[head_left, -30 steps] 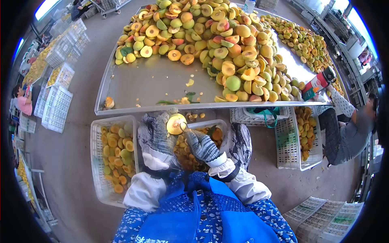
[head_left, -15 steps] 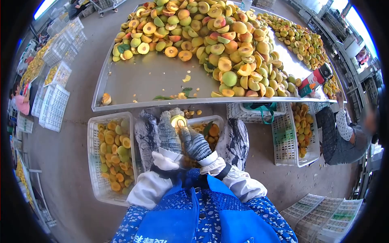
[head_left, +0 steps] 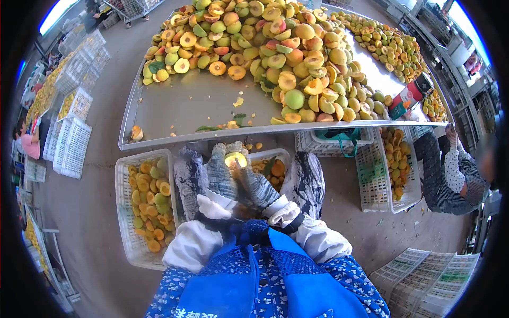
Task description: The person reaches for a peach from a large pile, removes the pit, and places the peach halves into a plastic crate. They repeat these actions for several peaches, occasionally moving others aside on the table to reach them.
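In a grey knit glove, my left hand (head_left: 218, 172) is closed around a yellow peach half (head_left: 234, 159), its cut side up between my knees. My right hand (head_left: 258, 186), gloved alike, meets the fruit from the right with curled fingers. The fingertips are slightly smeared, and whatever they hold, if anything, is hidden. Below both hands, partly covered by them, sits a white crate (head_left: 285, 153) with peach halves and a green leaf in it. Just past my left knee stands another white crate (head_left: 120, 212) filled with peach halves (head_left: 151, 196).
In front is a metal table (head_left: 175, 108) heaped with peach halves (head_left: 313, 58). A red and black bottle (head_left: 411, 95) lies on its right part. Beyond a crate (head_left: 371, 183) on the right, a co-worker (head_left: 458, 175) sits. Stacked crates (head_left: 424, 281) lie at lower right.
The camera view has shifted slightly. My right fingers have moved a little over the peach half, while my left hand still holds it in the same place.
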`<state>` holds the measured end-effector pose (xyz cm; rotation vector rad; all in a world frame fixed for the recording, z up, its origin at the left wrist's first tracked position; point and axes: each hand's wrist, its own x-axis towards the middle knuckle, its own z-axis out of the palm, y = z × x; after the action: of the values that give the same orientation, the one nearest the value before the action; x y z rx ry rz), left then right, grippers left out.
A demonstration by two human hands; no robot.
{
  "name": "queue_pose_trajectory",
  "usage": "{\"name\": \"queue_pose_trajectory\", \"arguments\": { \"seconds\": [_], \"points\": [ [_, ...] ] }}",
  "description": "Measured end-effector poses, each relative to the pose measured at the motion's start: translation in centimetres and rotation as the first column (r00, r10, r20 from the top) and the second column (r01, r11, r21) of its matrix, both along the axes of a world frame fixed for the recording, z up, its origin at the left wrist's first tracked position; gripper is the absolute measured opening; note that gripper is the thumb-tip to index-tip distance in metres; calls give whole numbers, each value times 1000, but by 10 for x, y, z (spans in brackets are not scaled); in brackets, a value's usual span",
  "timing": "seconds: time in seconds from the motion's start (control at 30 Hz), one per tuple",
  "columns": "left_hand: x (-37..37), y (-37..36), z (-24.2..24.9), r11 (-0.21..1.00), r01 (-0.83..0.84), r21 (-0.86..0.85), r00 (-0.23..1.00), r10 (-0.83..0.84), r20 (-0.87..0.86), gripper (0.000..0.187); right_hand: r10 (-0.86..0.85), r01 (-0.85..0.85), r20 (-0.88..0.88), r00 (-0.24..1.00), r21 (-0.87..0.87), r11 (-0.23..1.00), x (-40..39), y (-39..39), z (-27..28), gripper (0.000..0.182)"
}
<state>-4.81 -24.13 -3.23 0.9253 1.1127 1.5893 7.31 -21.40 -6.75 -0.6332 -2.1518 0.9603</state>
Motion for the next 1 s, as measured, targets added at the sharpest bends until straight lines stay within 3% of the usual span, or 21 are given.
{"name": "queue_pose_trajectory", "arguments": {
  "seconds": [0.13, 0.23, 0.3, 0.33, 0.4, 0.43, 0.47, 0.5, 0.53, 0.57, 0.6, 0.63, 0.7, 0.73, 0.77, 0.83, 0.87, 0.9, 0.93, 0.97, 1.0],
  "points": [
    [-6, 0, -14, 995, 42, -96, 996, -34, 83, 70, -1, -1, 22, 1000, 104, 995, 7, 2, 4, 56],
    [-1, 2, -5, 991, 48, -122, 996, -38, 81, 68, 71, -60, -92, 993, 114, 992, 11, 6, -17, 53],
    [8, -2, 10, 996, 20, -91, 999, -15, 49, 47, 81, -84, 25, 996, 221, 972, 16, 6, -25, 49],
    [8, -4, 10, 995, 21, -92, 999, -17, 50, 47, 80, -83, 26, 996, 219, 972, 16, 6, -28, 49],
    [10, -7, 14, 998, 42, 39, 921, -54, 385, 33, 124, -117, -22, 992, 202, 972, 15, 8, -29, 49],
    [14, -2, 19, 998, 43, 41, 922, -55, 384, 33, 123, -116, -23, 992, 205, 972, 15, 5, -26, 49],
    [22, 8, 34, 990, -118, -75, 976, 130, 176, 21, 73, -61, -40, 997, 257, 965, 15, -1, -17, 48],
    [27, 15, 43, 943, -296, -151, 955, 291, -56, 22, 24, -5, -58, 998, 306, 952, 15, -5, -13, 48],
    [23, 18, 42, 943, -295, -151, 955, 290, -55, 22, 24, -5, -57, 998, 306, 952, 14, -5, -14, 48],
    [16, 20, 40, 961, -254, 106, 848, 274, -454, 19, 53, -36, -82, 995, 191, 981, 12, -5, -15, 48],
    [11, 20, 38, 944, -101, 315, 570, 314, -759, 16, 79, -71, -111, 991, 75, 995, 11, -5, -13, 48],
    [8, 22, 38, 945, -103, 311, 570, 313, -760, 16, 80, -73, -111, 991, 71, 995, 15, -4, -11, 48],
    [0, 26, 39, 980, 108, 165, 786, 17, -619, 15, 193, -199, 57, 980, 125, 972, 26, 8, -2, 49],
    [-5, 33, 23, 967, 182, 179, 837, -57, -545, 16, 201, -209, 62, 978, 397, 894, 25, 19, -4, 53],
    [-10, 31, 7, 967, 184, 177, 837, -60, -544, 16, 199, -207, 63, 978, 395, 895, 26, 21, -6, 53],
    [-9, 30, 3, 979, 197, 50, 926, -170, -336, 16, 186, -116, -94, 978, 496, 860, 26, 22, 9, 56],
    [-11, 32, 4, 979, 195, 52, 929, -167, -331, 16, 281, -249, -68, 957, 300, 921, 23, 22, -31, 56],
    [-13, 37, 9, 961, 258, 97, 846, -176, -503, 17, 284, -253, -65, 957, 298, 920, 27, 22, -24, 56],
    [-14, 37, 17, 937, 327, 124, 733, -168, -659, 17, 325, -328, 58, 944, 45, 944, 33, 21, -10, 54],
    [-12, 30, 24, 938, 326, 118, 733, -172, -658, 17, 388, -350, 162, 907, -218, 911, 37, 22, -2, 52],
    [-6, 22, 39, 965, 259, 29, 767, -188, -614, 18, 416, -392, 307, 856, -139, 909, 38, 28, -15, 51]
  ]
}}
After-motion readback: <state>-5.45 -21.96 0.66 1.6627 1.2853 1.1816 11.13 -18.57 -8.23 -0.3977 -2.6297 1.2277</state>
